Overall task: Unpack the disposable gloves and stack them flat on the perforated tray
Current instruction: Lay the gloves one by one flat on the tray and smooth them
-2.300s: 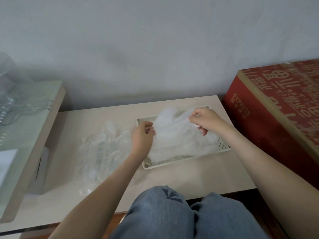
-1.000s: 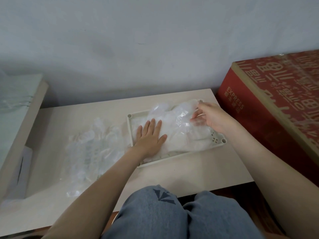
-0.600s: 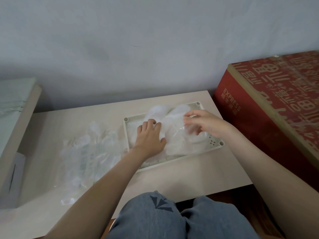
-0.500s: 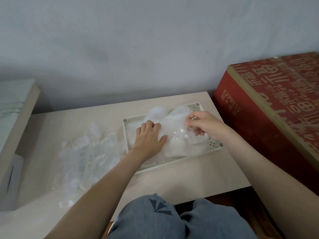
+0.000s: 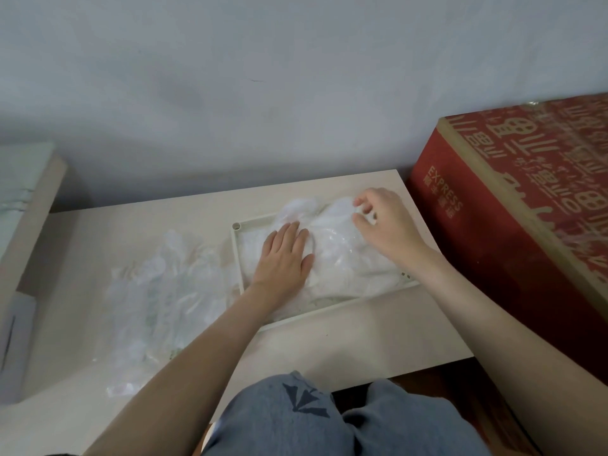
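A pale beige surface (image 5: 362, 340) is set against a plain grey-white wall (image 5: 263, 77). A dark shadow runs along the line where the two meet. On the right half of the surface a white perforated tray (image 5: 329, 311) is placed at a slight angle, and a few small holes are visible near its right corner. A stack of gloves (image 5: 345, 261), thin and translucent white, is laid inside the tray and bulges over its far rim.

The left hand (image 5: 284, 255) is pressed flat on the left part of the stack, fingers straight and held together. The right hand (image 5: 385, 225) is held over the far right corner, fingers curled, and a bit of the film at the stack's edge is pinched between thumb and forefinger.

Just left of the tray, a heap of clear crumpled gloves (image 5: 164, 284) is spread loosely on the surface. A large red carton (image 5: 526, 209) printed with "EXPRESS" is stood close against the right end. At the left edge, a taller cabinet (image 5: 36, 205) with a pale green top is partly shown. Blue denim knees (image 5: 329, 422) are seen below the near edge.
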